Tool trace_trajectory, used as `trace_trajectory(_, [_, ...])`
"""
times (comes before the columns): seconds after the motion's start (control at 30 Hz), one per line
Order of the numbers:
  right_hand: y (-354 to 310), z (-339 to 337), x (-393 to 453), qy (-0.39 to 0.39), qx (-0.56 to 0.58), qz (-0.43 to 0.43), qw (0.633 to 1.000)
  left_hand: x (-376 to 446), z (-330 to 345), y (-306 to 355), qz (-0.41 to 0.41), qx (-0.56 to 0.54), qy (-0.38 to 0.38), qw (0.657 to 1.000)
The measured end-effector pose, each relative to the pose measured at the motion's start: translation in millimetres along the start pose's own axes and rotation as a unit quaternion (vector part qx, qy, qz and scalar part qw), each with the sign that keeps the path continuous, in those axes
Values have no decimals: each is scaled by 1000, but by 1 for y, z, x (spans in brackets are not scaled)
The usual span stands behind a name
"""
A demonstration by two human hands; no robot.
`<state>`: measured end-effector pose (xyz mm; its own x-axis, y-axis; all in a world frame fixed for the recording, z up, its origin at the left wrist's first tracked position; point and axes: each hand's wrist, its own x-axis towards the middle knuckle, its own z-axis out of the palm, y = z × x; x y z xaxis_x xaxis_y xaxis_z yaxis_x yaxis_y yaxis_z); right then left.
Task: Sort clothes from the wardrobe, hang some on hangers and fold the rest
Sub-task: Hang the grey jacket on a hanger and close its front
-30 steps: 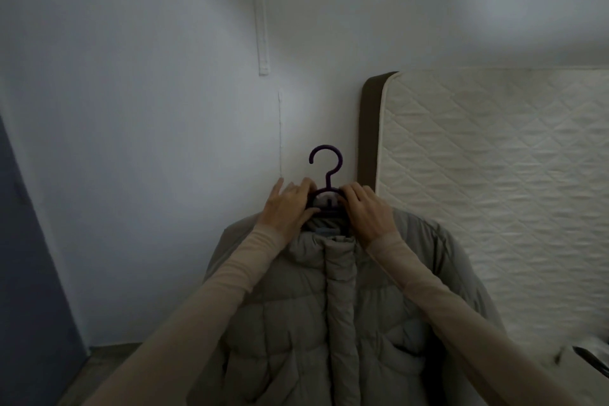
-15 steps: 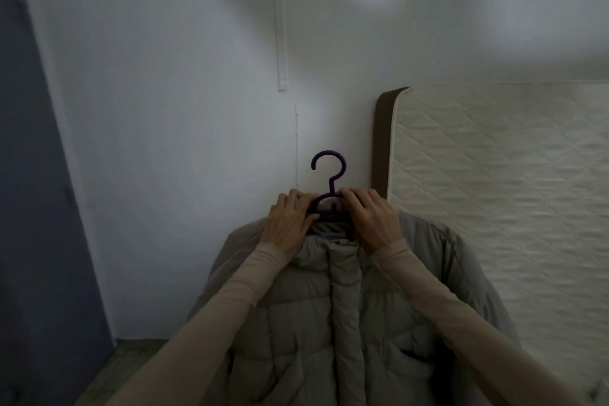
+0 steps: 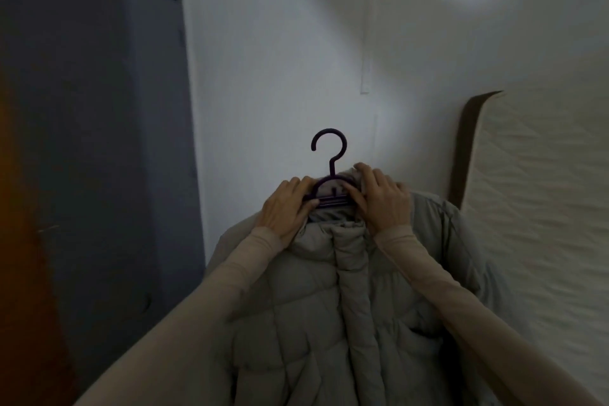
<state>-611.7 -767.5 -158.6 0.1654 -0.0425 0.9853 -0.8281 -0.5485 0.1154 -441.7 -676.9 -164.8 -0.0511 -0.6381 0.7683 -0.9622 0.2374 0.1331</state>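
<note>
A grey-beige puffer jacket (image 3: 342, 313) hangs on a dark purple plastic hanger (image 3: 329, 168), held up in front of me with its front facing me. The hanger's hook points up, free of any rail. My left hand (image 3: 286, 208) grips the hanger's left shoulder and the collar. My right hand (image 3: 382, 198) grips the hanger's right shoulder together with the raised collar. The hanger's arms are hidden inside the jacket.
A grey wardrobe door (image 3: 108, 142) stands at the left, with an orange-brown blurred surface (image 3: 19, 241) at the far left edge. A white wall (image 3: 280, 59) is straight ahead. A quilted white mattress (image 3: 540, 208) leans upright at the right.
My view has swung left: the wardrobe door now fills the left side and the mattress has slid to the right. Both hands keep hold of the hanger and jacket, raised slightly.
</note>
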Motion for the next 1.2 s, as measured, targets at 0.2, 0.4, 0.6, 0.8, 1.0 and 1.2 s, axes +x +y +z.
trace_trajectory(0.2, [-58, -6, 12, 31, 42, -27, 998, -41, -49, -19, -66, 16, 5, 998])
trace_trajectory(0.4, [-136, -19, 34, 72, 109, -43, 991, -83, -123, -34, -84, 82, 54, 992])
trace_trajectory(0.6, [-240, -50, 53, 107, 227, -42, 967, -138, -224, -53, -99, 218, 82, 967])
trace_trajectory(0.8, [-351, -100, 62, 129, 290, -27, 948, -207, -326, -62, -116, 343, 107, 926])
trace_trajectory(1.0, [-460, -173, 67, 137, 353, -18, 925, -287, -433, -51, -146, 432, 99, 884])
trace_trajectory(1.2, [-555, -259, 81, 139, 423, -20, 895, -358, -537, -21, -210, 500, 88, 836])
